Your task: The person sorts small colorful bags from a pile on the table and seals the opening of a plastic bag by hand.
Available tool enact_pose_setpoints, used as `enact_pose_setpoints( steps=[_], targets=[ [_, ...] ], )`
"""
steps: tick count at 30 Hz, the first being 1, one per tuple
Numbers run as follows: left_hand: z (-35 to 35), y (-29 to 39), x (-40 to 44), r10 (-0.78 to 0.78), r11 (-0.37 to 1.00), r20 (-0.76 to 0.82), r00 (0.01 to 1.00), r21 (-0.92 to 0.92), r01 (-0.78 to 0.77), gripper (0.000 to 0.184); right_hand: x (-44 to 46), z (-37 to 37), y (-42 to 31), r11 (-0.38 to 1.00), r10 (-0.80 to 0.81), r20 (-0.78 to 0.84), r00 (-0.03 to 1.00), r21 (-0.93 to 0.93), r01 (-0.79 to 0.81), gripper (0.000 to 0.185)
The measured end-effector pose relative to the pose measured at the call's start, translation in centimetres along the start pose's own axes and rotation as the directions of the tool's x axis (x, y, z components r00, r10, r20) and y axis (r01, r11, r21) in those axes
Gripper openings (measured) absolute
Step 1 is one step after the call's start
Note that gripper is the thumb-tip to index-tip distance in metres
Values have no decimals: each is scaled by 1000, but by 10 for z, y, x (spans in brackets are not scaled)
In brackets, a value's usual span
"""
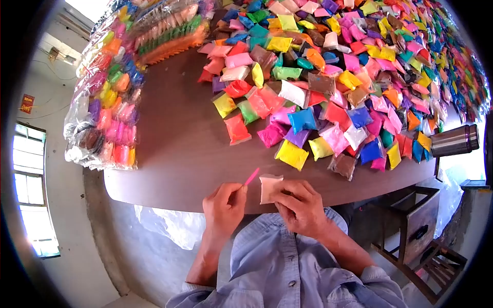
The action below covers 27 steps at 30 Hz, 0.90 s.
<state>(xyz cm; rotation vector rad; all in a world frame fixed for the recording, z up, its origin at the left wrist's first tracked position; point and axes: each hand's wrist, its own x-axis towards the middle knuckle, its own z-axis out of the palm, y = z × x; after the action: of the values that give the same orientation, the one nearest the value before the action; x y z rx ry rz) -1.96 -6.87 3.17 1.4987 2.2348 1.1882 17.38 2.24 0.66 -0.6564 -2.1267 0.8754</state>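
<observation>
Near the table's front edge, my left hand [225, 208] is closed on a thin pink stick [251, 177], which points up and to the right. Beside it on the right, my right hand [299, 205] grips a small pale pink packet [269, 188] between thumb and fingers. The packet stands a little above the brown table [174, 118], and the stick does not touch it. Beyond my hands lies a large heap of small coloured packets [303, 120], with a yellow packet [292, 155] among the nearest.
Clear bags of packed coloured packets [110, 113] line the table's left side, with more at the back [169, 36]. A metal flask [455, 140] lies at the right edge. Below it are a wooden stool [417, 226] and clear plastic.
</observation>
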Motion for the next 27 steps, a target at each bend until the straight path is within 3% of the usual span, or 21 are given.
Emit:
enact_pose_setpoints(
  steps=[2,9,14,18,20,23,24,25,27],
  targets=[
    [-1,1,-4,-49,996,-9,999,-77,48,8,17,-6,1,990,-132,-15,991,-55,131,33],
    [0,24,-33,-164,980,14,986,-111,165,10,11,-3,5,978,-24,119,993,-201,48,31],
    [14,17,-42,-59,997,7,998,-46,59,11,12,5,3,980,18,6,1000,-198,-16,30],
    [9,-6,-42,-61,997,-25,998,53,62,11,12,7,7,976,-31,0,1000,-213,31,28],
    [5,-20,-39,-122,985,-113,986,106,134,11,11,7,6,968,-16,-18,1000,-252,11,27],
    [-4,3,-38,-207,978,-82,975,-32,205,12,14,8,8,979,-38,-74,997,-203,22,26],
    [-1,13,-40,-138,990,-79,987,21,140,13,13,9,8,980,-38,-72,997,-197,23,26],
    [4,18,-47,-168,984,-20,986,-65,166,11,13,9,8,978,-35,-65,997,-207,20,26],
    [15,23,-50,-63,998,33,997,16,62,11,12,10,10,975,-32,-62,998,-222,18,26]
  ],
)
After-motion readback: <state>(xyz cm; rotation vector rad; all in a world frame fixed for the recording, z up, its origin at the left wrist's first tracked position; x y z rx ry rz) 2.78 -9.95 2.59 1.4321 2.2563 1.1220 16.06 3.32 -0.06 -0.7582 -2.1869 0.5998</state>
